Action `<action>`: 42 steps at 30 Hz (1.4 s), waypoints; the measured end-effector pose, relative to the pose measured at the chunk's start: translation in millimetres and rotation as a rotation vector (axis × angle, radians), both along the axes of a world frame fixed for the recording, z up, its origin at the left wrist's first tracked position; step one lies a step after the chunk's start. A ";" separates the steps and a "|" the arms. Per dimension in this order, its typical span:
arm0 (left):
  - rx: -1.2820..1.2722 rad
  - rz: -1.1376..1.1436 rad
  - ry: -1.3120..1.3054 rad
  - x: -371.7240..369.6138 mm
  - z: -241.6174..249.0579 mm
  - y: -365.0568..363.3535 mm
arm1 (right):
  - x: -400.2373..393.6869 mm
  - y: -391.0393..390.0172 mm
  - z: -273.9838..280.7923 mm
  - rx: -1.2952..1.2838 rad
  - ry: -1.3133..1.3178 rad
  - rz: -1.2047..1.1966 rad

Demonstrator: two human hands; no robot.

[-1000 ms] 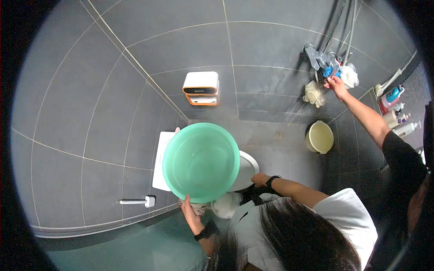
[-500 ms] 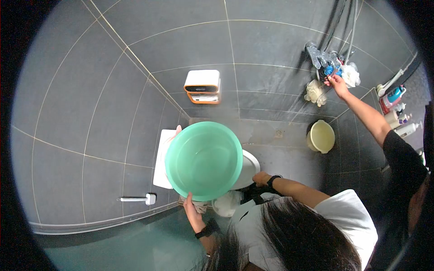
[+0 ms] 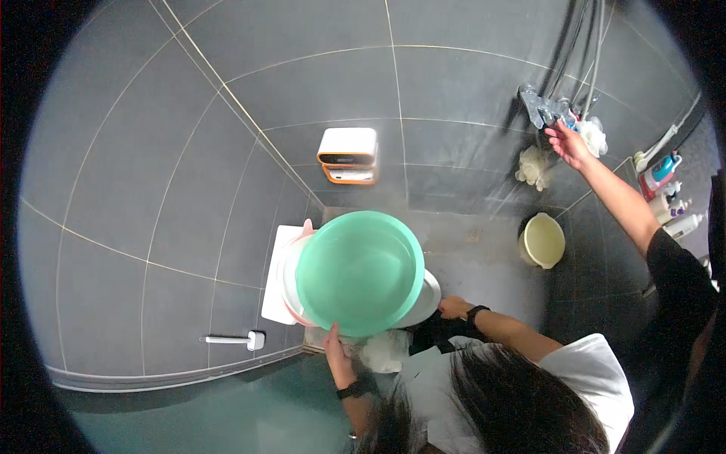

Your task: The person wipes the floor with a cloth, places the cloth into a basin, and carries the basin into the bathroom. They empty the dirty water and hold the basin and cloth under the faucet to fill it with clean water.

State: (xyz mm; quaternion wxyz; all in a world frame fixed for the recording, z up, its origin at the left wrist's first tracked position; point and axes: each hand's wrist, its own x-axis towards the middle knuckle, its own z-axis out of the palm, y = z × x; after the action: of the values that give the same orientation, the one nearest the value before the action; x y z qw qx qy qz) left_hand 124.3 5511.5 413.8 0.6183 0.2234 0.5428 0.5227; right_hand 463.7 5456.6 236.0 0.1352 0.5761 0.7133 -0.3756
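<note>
My left hand (image 3: 339, 357) grips the near rim of a large green basin (image 3: 360, 273), with the thumb on its edge. The basin is tipped toward me and its inside shows. Behind its left side a pink-rimmed white round basin (image 3: 290, 280) shows in part. My right hand (image 3: 454, 308) is closed at the edge of a white rounded surface (image 3: 425, 300), perhaps a toilet seat, half hidden by the green basin. What those fingers hold, if anything, cannot be made out. Dark hair (image 3: 529, 386) hangs across the lower view. Both wrists carry black bands.
A co-worker's hand (image 3: 571, 144) reaches from the right toward wall taps and bath puffs (image 3: 533, 168). A yellow bucket (image 3: 543, 240) stands on the floor. A paper dispenser (image 3: 348, 155) and a white brush (image 3: 238, 340) hang on walls. Bottles (image 3: 684, 225) line the right.
The green basin has shifted right with my left hand, uncovering more of the pink-rimmed basin. My right hand stays at the white edge. The co-worker's fingers have spread near the taps.
</note>
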 end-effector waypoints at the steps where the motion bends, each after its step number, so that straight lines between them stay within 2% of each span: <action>1: -0.052 -0.026 0.035 1.2 -8.5 3.1 | 9.2 -4.5 -2.9 -0.012 0.017 -0.062; 3: -0.152 -0.074 0.098 8.9 -21.0 9.1 | 27.5 -15.2 -5.0 -0.033 0.054 -0.194; 6: -0.138 -0.104 -0.105 19.5 -70.4 21.6 | 54.4 -31.7 -4.8 -0.071 0.091 -0.392; 8: -0.211 -0.237 -0.099 22.4 -58.9 21.9 | 71.7 -47.6 -9.6 -0.091 0.102 -0.500; 10: -0.213 -0.276 -0.133 36.8 -60.2 22.4 | 89.4 -63.3 -12.0 -0.108 0.106 -0.590; 13: -0.159 -0.233 -0.205 59.7 -84.8 26.7 | 117.4 -83.1 -14.5 -0.129 0.106 -0.686; 17: -0.122 -0.247 -0.275 77.2 -46.9 29.0 | 147.5 -101.5 -15.2 -0.145 0.116 -0.774; 19: -0.193 -0.240 -0.257 81.0 -48.7 32.1 | 159.8 -105.0 -9.3 -0.150 0.127 -0.804; 20: -0.189 -0.236 -0.230 76.4 -64.4 33.0 | 166.4 -108.4 -11.3 -0.152 0.135 -0.818; 24: -0.096 -0.157 -0.203 92.6 -56.9 35.4 | 191.9 -109.4 -25.7 -0.168 0.174 -0.808; 28: -0.141 -0.057 -0.122 113.8 -47.9 33.1 | 211.3 -98.5 -33.4 -0.168 0.214 -0.782; 31: -0.094 -0.072 -0.095 125.5 -52.3 34.7 | 221.5 -83.5 -37.3 -0.138 0.246 -0.755; 35: -0.168 -0.091 -0.140 131.6 -61.5 32.5 | 222.8 -71.0 -31.1 -0.139 0.214 -0.820; 38: -0.203 -0.080 -0.131 142.7 -51.1 30.9 | 219.5 -63.5 -37.1 -0.146 0.232 -0.835; 42: -0.140 -0.104 -0.103 132.1 -65.4 27.0 | 215.4 -64.1 -46.9 -0.160 0.219 -0.772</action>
State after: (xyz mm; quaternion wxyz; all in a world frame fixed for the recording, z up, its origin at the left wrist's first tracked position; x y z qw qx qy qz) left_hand 256.5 5538.5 348.3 0.6858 0.1802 0.5330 0.4616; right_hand 679.2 5392.5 189.1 -0.0480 0.7455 0.4235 -0.5124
